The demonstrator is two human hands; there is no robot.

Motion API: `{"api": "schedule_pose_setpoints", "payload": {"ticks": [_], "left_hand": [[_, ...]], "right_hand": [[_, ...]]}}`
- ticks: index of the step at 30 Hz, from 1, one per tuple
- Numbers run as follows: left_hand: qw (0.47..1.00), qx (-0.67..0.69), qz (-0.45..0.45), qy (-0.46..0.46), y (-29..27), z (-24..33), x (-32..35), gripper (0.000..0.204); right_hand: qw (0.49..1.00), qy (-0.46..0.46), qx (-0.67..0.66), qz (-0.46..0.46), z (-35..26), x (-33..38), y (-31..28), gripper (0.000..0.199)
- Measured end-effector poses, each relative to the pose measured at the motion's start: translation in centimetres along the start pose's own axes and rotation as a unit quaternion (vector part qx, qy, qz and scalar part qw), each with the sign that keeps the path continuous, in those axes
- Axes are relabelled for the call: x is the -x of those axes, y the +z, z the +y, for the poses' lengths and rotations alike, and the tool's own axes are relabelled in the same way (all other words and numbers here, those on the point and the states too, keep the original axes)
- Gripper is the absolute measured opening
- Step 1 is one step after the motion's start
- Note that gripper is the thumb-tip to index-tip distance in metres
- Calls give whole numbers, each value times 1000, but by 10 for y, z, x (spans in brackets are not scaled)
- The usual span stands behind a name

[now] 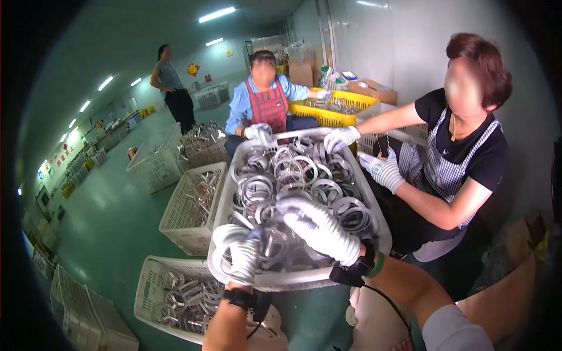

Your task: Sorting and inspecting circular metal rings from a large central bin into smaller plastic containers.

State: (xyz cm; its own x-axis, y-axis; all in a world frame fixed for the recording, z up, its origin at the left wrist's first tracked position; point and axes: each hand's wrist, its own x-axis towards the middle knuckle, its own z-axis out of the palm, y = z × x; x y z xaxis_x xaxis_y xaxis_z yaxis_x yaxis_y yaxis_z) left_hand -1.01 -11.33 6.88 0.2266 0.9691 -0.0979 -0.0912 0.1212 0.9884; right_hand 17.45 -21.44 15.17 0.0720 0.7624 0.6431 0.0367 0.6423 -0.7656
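A large white plastic basket (293, 282) in front of me is heaped with shiny metal rings (301, 167), shaped like round clamps. My left hand (243, 254), in a striped white glove, is at the basket's near left corner with its fingers closed round a metal ring (219, 257). To its right, my right hand (322, 228), gloved too, reaches low over the heap with its fingers pointing left. Motion and glare smear those fingers, so whether they grip anything is unclear. Both wrists carry dark bands.
A co-worker in a red checked apron (266, 107) sits across the basket, beside a yellow crate (333, 119) of metal parts. Another in a black-and-white checked apron (448, 158) sits at right, one glove at the rim. White crates (190, 234) of parts stand at left. A person (171, 82) stands farther back.
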Motion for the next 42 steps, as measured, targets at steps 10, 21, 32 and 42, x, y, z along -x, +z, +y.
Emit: {"api": "schedule_pose_setpoints", "payload": {"ticks": [10, 21, 32, 42], "left_hand": [[984, 70, 20, 165, 50, 54, 50, 13], [993, 107, -39, 40, 39, 32, 36, 5], [995, -70, -33, 58, 42, 20, 54, 14], [992, 93, 49, 72, 6, 27, 37, 11]], "right_hand": [[951, 272, 73, -128, 35, 23, -24, 19], [934, 299, -196, 21, 50, 25, -42, 17], [852, 365, -366, -82, 10, 38, -44, 33], [940, 329, -92, -12, 4, 44, -65, 14]]}}
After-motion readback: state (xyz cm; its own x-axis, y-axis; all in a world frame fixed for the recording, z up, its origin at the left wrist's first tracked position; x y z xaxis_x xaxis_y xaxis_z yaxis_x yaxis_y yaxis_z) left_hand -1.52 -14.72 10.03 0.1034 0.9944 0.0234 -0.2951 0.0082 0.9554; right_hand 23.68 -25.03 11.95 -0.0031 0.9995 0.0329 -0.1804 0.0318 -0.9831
